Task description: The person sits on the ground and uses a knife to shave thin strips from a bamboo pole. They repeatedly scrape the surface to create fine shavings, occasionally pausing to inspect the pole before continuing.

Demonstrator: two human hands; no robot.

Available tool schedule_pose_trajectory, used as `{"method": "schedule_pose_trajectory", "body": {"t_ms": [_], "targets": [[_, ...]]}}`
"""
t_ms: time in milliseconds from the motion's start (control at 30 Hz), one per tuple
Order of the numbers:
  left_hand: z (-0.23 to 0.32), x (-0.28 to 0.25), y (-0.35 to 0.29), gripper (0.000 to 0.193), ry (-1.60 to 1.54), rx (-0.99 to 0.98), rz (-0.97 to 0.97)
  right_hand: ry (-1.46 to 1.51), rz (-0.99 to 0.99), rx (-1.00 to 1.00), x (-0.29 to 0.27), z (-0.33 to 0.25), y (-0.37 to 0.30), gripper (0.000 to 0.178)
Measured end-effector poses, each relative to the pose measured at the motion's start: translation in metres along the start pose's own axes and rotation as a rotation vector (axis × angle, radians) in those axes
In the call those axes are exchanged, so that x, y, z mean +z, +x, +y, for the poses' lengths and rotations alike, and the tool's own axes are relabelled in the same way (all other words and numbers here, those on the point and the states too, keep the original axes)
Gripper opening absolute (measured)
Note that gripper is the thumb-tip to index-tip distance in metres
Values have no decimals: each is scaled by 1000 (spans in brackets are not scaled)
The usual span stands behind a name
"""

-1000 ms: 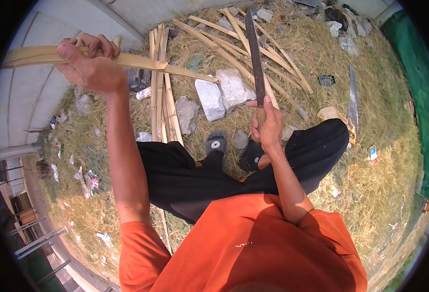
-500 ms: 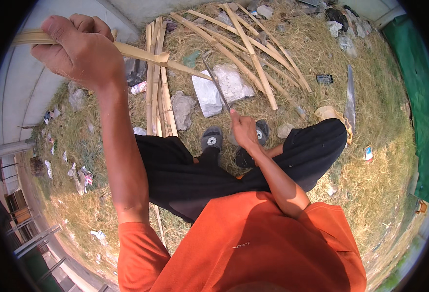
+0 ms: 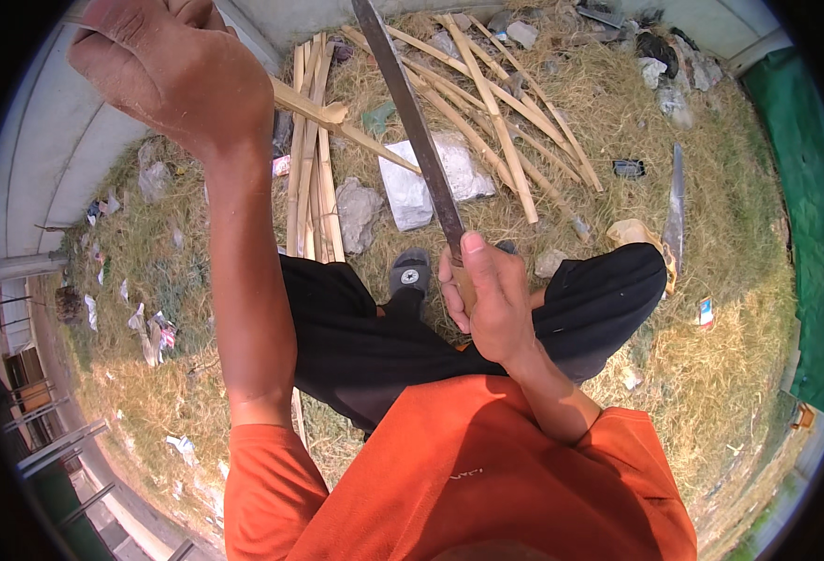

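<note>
My left hand [image 3: 173,79] is raised at the upper left, fingers closed round a bamboo strip [image 3: 304,105]. The strip slopes down to the right, with a split, peeling piece partway along. Its lower end lies over or just above a white block [image 3: 407,192]; contact is unclear. In front of my lap, my right hand [image 3: 496,304] grips the wooden handle of a machete [image 3: 417,122]. The long dark blade points up and away, crossing in front of the block. My left fist hides part of the strip.
Bamboo strips [image 3: 307,201] lie in a bundle at the left, and more bamboo strips [image 3: 491,122] are scattered at the far middle. A grey rock [image 3: 359,215] sits beside the block. A saw-like blade [image 3: 677,206] lies at the right. Walls stand at the left and back; a green sheet [image 3: 805,206] hangs right.
My right hand has lifted the machete up toward me, its blade now swung upward. My left hand has risen a little and shifted right, still on the bamboo strip.
</note>
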State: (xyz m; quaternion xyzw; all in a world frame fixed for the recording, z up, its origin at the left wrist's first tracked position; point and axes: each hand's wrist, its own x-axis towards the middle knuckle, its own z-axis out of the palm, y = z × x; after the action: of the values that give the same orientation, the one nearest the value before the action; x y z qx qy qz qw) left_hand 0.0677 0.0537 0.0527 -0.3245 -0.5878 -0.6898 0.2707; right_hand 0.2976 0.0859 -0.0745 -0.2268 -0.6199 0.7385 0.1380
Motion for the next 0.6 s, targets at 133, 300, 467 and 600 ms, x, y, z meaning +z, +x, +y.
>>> {"method": "schedule_pose_trajectory", "body": {"t_ms": [133, 300, 467, 600], "targets": [[7, 13, -11, 52, -65, 19, -64, -151, 34, -74, 8, -16, -16, 54], [15, 23, -16, 53, -119, 87, -102, -210, 155, -230, 17, 1, -19, 51], [10, 21, -27, 55, -166, 29, -99, -236, 106, -43, -6, -8, -17, 51], [5, 15, -27, 56, -135, 12, -102, 104, 262, -217, -7, -58, -35, 57]]}}
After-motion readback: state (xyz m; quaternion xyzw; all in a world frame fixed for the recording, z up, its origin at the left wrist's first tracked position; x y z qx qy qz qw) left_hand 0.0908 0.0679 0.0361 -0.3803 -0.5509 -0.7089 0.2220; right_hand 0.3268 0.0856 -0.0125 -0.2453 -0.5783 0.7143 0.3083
